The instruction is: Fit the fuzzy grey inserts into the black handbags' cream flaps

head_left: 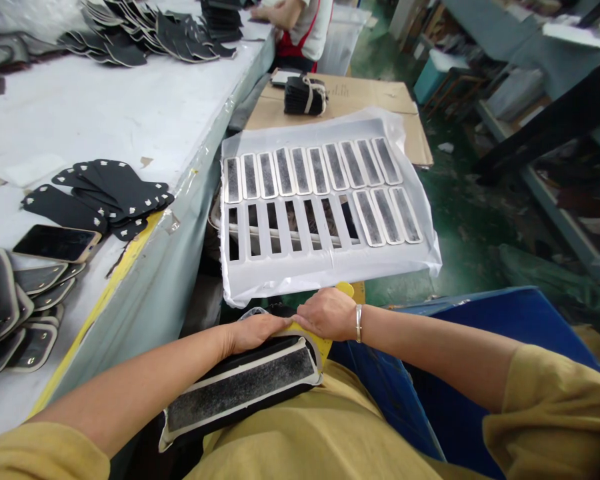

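Note:
A thick black bundle (240, 393), topped by a long dark panel with a cream border, lies tilted against the front of the yellow shirt. My left hand (260, 332) is wrapped over its far edge, fingertips meeting my right hand. Closed in a fist, my right hand (327, 312) grips a flat yellow piece (324, 348) at the bundle's right end; its exact kind is unclear. Just beyond both hands is a white sheet-covered board (290, 277) with rows of rectangular slots. Cream-edged dark strips (319, 170) fill its back row and the right of its front row.
On the white table (180, 100) to the left lie black cut pieces (105, 190), a phone (57, 242) and edged pieces (35, 333). A tied black bundle (304, 95) sits on cardboard (370, 93). A blue bin (480, 333) stands right. Another person (307, 30) is at the back.

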Tool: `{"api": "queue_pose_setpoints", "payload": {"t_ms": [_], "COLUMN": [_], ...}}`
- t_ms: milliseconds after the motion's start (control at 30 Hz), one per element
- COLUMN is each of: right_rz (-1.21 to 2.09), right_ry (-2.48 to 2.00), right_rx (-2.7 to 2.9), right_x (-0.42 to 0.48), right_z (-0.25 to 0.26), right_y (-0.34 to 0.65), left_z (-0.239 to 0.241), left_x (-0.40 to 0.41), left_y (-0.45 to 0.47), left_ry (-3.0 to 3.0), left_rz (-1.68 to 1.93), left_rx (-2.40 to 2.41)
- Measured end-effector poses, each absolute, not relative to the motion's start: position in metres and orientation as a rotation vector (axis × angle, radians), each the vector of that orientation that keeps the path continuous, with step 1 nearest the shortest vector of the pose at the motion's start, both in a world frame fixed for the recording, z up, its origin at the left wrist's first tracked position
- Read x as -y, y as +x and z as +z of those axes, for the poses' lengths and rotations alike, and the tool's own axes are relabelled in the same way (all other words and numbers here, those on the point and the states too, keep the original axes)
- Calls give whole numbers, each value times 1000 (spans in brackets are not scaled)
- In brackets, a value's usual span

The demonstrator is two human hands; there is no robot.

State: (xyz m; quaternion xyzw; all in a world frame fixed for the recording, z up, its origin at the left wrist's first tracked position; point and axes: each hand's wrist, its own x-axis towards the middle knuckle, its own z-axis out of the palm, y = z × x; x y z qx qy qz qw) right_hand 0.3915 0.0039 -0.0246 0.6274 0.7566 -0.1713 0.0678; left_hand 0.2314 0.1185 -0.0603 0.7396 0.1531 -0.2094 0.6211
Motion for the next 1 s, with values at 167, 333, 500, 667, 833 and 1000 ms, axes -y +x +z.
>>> {"api": "queue_pose_setpoints", "payload": {"t_ms": [167,333,500,667,833,1000], "right_rz": [-516,-475,-464,-526,-577,-649], "right_ry": [1886,2077,2107,2054,2060,2258], "right_rx": [-2279,-2188,-2183,-2196,-2174,-2015], "right_x": [1,19,24,17,18,31], "right_z": [-26,-29,-29,-28,-28,-28], "right_y": [389,380,376,377,370,354], "left_z": [-62,-65,-67,-64,-55,-47], "left_x": [-123,-122,-119,-118,-117,-110], "left_y": [234,242,241,233,229,230], "left_ry": [1862,1889,1822,1802,1854,1933], "left_rz": [-465,-469,-488,-529,-594,-603], "left_rx": [-118,17,-84,-147,-181,-146]}}
